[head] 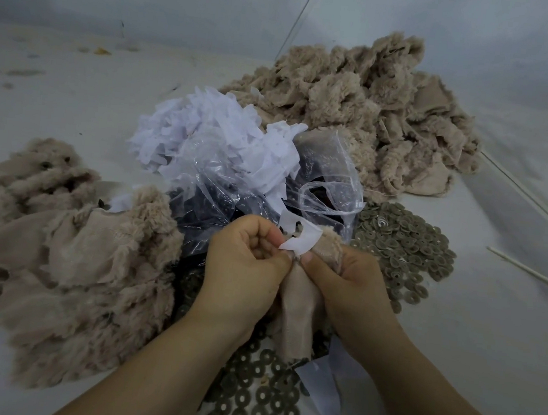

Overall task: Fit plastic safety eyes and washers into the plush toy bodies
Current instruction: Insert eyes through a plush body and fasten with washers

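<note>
I hold a beige plush body point(300, 307), turned inside out, in front of me. My left hand point(247, 265) pinches a small white fabric strip point(301, 241) against a dark post at the top of the body. My right hand point(343, 274) grips the plush from the right, thumb pressed close to the same spot. The eye itself is hidden inside the fabric. Grey-green washers point(406, 246) lie in a heap to the right, and more washers point(254, 393) are spread under my wrists.
A clear plastic bag point(318, 185) holds dark parts behind my hands, with white fabric scraps point(213, 131) heaped on it. Plush bodies are piled at the back right point(375, 110) and at the left point(70, 261). Thin white sticks point(527, 272) lie at the right.
</note>
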The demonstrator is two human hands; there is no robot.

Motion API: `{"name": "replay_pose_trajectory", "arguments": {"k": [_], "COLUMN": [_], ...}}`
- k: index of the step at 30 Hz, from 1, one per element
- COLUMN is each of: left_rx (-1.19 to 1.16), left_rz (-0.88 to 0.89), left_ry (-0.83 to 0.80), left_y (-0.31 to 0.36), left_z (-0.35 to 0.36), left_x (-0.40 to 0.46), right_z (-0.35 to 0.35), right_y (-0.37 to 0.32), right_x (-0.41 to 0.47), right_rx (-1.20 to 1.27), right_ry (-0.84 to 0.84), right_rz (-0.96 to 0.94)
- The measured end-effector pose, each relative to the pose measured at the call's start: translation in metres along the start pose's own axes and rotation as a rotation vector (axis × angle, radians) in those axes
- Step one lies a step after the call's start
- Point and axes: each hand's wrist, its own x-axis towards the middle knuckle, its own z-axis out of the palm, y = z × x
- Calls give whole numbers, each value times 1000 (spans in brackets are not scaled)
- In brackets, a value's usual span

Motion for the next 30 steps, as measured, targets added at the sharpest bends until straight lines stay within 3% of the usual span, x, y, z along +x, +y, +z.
{"name": "replay_pose_trajectory", "arguments": {"k": [9, 15, 21, 30], "left_rx": [-105, -111, -89, -104], "left_rz": [-73, -7, -7, -177], "left_ry": [-153, -181, -63, -163], "left_y": [3, 5, 6, 4], "left_z": [-6, -6, -4, -6], "left_x": [2, 0, -1, 1], "right_z": [1, 2, 1, 1], "right_y": [2, 0, -2, -4], "right_x": [3, 3, 2, 3], "right_rx": [99, 113, 46, 34], "right_ry": [41, 50, 62, 70], "right_rz": [111, 123, 112, 117]}}
